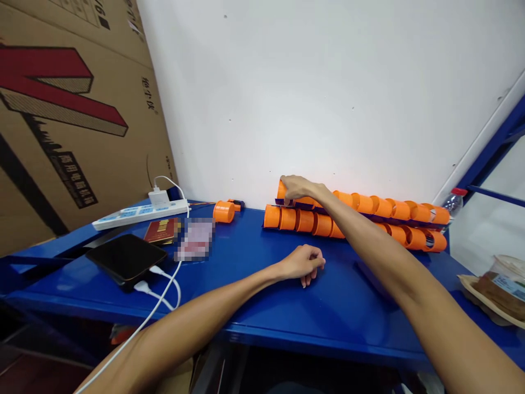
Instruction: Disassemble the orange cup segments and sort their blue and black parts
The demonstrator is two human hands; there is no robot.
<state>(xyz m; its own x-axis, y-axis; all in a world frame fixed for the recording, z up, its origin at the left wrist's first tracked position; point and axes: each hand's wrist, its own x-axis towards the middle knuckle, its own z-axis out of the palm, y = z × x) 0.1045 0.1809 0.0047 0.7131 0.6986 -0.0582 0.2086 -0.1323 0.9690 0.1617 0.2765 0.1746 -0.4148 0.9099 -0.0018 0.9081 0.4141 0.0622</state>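
Observation:
Two long rows of orange plastic cylinders lie at the back of the blue table, an upper row (381,208) behind a lower row (305,221). Each row sits in a dark blue holder. My right hand (298,188) reaches over to the left end of the upper row, its fingers around the end orange cylinder (281,189). My forearm hides part of both rows. In front of the lower row, my left hand (302,265) rests low over the table with its fingers curled in. Nothing shows in it.
On the left are a white power strip (139,213) with a charger, a black phone-like device (126,257) on white cables, a red booklet (161,231) and an orange cylindrical piece (223,212). A bottle (453,202) and a food container (506,284) stand right. A cardboard box (82,153) rises left.

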